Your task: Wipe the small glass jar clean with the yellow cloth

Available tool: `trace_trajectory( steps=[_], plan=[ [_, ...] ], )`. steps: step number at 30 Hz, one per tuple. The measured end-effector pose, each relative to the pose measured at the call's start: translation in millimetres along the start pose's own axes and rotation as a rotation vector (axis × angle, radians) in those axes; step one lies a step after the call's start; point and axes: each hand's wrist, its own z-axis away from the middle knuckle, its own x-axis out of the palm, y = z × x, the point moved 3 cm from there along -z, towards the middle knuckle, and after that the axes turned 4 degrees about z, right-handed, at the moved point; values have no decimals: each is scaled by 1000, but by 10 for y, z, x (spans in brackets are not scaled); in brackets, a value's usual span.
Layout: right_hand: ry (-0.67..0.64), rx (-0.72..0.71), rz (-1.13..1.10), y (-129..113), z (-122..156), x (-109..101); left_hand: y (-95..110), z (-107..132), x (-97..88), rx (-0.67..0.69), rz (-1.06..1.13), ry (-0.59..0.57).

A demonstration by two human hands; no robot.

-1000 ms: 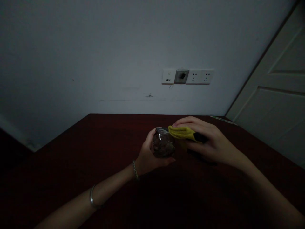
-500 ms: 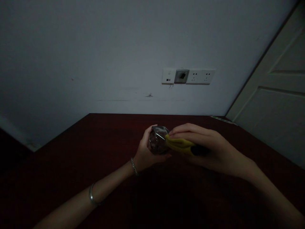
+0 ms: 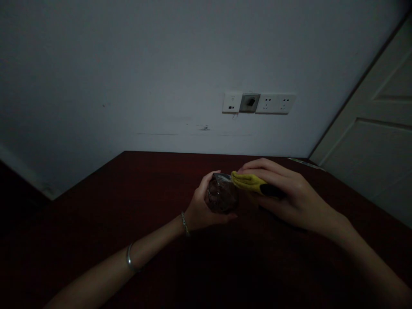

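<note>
My left hand (image 3: 201, 208) is wrapped round a small clear glass (image 3: 222, 196), holding it tilted above the dark red table (image 3: 106, 214). My right hand (image 3: 286, 195) is closed on a yellow and black cloth (image 3: 254, 184), whose yellow end presses against the glass's rim. Both hands meet near the middle of the table. Two bracelets sit on my left wrist and forearm. The room is dim, so the inside of the glass is hard to make out.
A pale wall stands behind the table, with a row of sockets and a switch (image 3: 259, 103). A white door (image 3: 376, 141) is at the right. A thin flat item (image 3: 305, 163) lies at the table's far right corner.
The cloth end dipped lower along the glass half a second ago and is now back up at the rim. The glass has tilted slightly in my left hand. The view shifted a little.
</note>
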Motion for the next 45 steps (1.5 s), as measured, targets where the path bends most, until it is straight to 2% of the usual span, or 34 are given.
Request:
trace_trajectory(
  steps=[10, 17, 22, 26, 34, 41, 45],
  plan=[
    [-127, -15, -121, -55, -6, -9, -92, -44, 31, -12, 25, 30],
    [-267, 3, -200, -77, 0, -17, -170, -36, 22, -57, 37, 31],
    [-167, 74, -81, 28, 36, -32, -239, 60, 57, -1, -35, -5],
    [-181, 81, -40, 73, 45, 9, -238, 105, 80, 40, -64, -14],
    [-204, 41, -122, -19, -1, -4, -167, 57, 58, -57, 89, -20],
    [-235, 15, -203, -57, -15, 14, -186, 19, 47, -98, 141, -22],
    [-116, 72, -108, 50, -11, 41, -194, 44, 48, -97, 80, -28]
  ],
)
